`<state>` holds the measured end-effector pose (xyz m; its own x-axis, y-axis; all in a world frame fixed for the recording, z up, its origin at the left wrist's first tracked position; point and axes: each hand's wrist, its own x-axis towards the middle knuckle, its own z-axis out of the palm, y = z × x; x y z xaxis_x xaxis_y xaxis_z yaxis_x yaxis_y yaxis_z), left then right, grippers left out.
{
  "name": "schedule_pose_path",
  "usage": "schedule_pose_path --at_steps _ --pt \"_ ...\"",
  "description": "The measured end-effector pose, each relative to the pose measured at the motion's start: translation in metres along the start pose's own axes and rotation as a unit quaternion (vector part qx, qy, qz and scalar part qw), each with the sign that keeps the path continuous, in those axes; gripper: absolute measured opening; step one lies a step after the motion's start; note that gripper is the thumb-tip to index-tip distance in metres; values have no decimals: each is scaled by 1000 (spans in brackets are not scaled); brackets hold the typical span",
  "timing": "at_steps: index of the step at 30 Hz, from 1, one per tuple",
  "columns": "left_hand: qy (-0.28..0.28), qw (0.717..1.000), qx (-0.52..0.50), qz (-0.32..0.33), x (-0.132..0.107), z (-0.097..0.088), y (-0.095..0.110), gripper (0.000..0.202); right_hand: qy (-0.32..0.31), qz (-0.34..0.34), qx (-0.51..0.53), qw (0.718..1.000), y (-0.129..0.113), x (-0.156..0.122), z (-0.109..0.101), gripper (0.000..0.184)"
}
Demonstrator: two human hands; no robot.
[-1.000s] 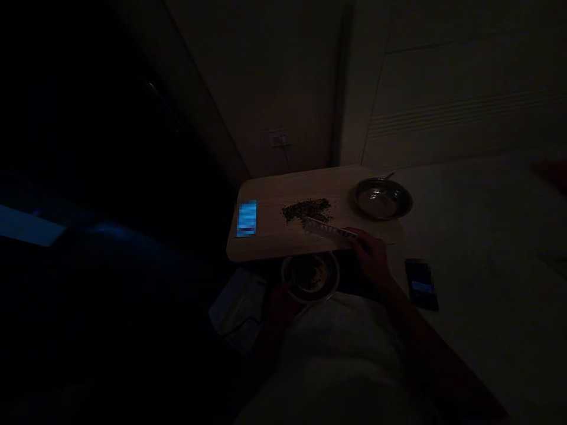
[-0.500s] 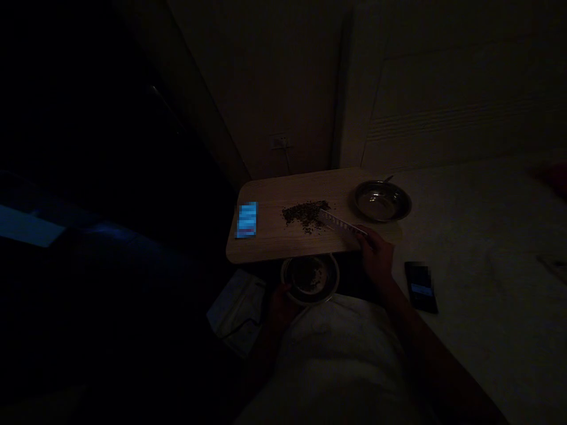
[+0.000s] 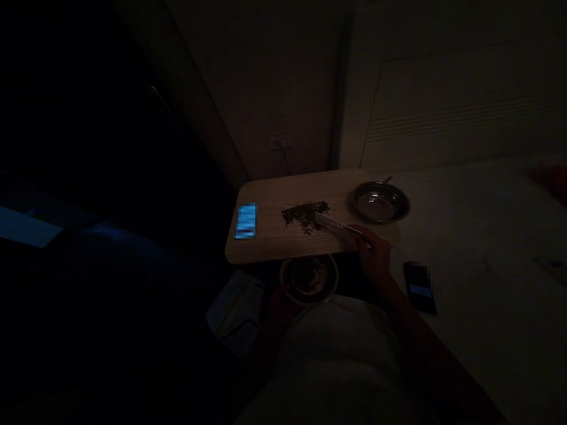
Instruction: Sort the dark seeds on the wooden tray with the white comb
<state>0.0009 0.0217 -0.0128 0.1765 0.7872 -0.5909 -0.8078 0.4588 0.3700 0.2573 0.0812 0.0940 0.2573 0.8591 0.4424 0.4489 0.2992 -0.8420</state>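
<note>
Head view, very dim. Your right hand [image 3: 376, 257] has its fingers wrapped closed around the handle of a knife [image 3: 337, 225]. The blade lies low and flat across the tabletop [image 3: 270, 245], its tip touching the near right edge of the herb pile [image 3: 305, 212]. That low angle looks suited to scraping rather than cutting.

The herb pile sits mid-tabletop, between the lit phone [image 3: 247, 220] and the steel bowl [image 3: 381, 202], apart from both.

Your left hand [image 3: 279, 298] grips the rim of the held bowl [image 3: 309, 277]. It is too dark to make out separate fingers. This bowl hangs just below the tabletop's near edge, in front of the pile, and some dark bits are already inside. Held under the lip like that, it would probably catch whatever comes off the edge.

The steel bowl sits at the tabletop's far right corner, clear of the blade, and looks empty of herbs.

Counts:
- two bowls
- two phones: the lit one on the tabletop, plus a dark phone [image 3: 420, 287] on the bed [image 3: 478, 265] beside your right forearm
- one knife
- one pile
- two hands
</note>
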Motion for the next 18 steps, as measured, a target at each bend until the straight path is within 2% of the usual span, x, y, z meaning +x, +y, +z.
schedule_pose_path --at_steps 6,13,18 --pt "2 1000 4 -13 -3 0 1 38 -40 -6 9 999 -2 0 -2 28" --pt "13 1000 -5 -12 -7 9 2 34 -48 1 17 999 -2 0 -2 27" --pt "8 1000 10 -22 -6 5 2 35 -51 7 30 998 -2 0 -1 26"
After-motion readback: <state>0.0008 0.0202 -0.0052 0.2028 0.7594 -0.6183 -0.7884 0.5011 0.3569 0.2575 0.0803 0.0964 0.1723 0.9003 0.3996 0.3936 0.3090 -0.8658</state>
